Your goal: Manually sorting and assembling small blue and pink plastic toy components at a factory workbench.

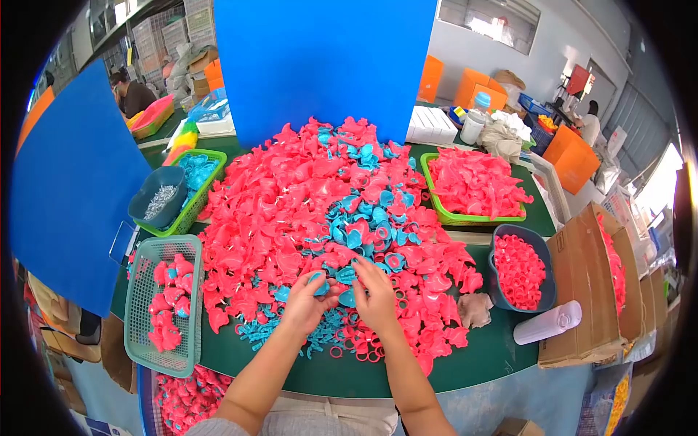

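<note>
Both hands are low over the front middle of a big heap of pink plastic parts (pixel 265 196). My left hand (pixel 305 301) is closed on a small curved teal plastic piece (pixel 317 283), held at the fingers. Just right of it, my right hand (pixel 374 294) pinches a ribbed teal plastic shell (pixel 347 275) at its fingertips. Another teal piece (pixel 347 298) shows below that hand, and whether it is touched I cannot tell. Teal cup-shaped parts (pixel 371 218) lie in the heap beyond. Thin teal parts (pixel 269 333) and pink rings (pixel 369 352) lie near the front edge.
At left, a pale green basket (pixel 133 320) holds pink-and-teal assemblies; behind it stands a bowl of screws (pixel 138 207). At right are a green tray (pixel 445 216) of pink parts, a bin (pixel 550 287) of pink rings, a lilac bottle (pixel 545 325) and a cardboard box (pixel 582 291).
</note>
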`<state>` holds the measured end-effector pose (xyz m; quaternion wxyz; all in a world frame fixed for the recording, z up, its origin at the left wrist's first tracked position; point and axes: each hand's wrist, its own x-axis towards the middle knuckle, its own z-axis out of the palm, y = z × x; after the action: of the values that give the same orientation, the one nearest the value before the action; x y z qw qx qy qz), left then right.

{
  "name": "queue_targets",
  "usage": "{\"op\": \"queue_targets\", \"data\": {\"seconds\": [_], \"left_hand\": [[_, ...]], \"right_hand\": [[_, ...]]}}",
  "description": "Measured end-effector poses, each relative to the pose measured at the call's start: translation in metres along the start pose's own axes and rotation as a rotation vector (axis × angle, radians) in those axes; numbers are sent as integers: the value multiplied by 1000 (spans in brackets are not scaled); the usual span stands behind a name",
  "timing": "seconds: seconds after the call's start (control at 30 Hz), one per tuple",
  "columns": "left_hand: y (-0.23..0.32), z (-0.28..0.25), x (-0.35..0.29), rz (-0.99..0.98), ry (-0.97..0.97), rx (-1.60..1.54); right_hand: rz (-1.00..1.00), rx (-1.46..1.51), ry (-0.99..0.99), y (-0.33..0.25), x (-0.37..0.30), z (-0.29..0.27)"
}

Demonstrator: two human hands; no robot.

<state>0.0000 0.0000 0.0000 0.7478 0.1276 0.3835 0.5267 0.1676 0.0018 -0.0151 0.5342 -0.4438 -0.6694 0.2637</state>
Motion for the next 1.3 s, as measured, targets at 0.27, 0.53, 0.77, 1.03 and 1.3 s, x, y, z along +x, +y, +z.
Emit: {"op": "queue_targets", "data": {"seconds": [0.27, 0.53, 0.77, 1.03, 1.3], "left_hand": [[-6, 3, -6, 134, 56, 102], [8, 5, -11, 192, 68, 127], [4, 8, -10, 193, 75, 183], [-1, 23, -9, 140, -30, 137], [-29, 22, 7, 168, -12, 37]], "right_hand": [[-166, -730, -102, 34, -8, 1], [-163, -677, 3, 8, -1, 15], [-52, -502, 78, 20, -2, 9], [627, 877, 245, 4, 4, -6], [-71, -224, 31, -24, -7, 24]]}}
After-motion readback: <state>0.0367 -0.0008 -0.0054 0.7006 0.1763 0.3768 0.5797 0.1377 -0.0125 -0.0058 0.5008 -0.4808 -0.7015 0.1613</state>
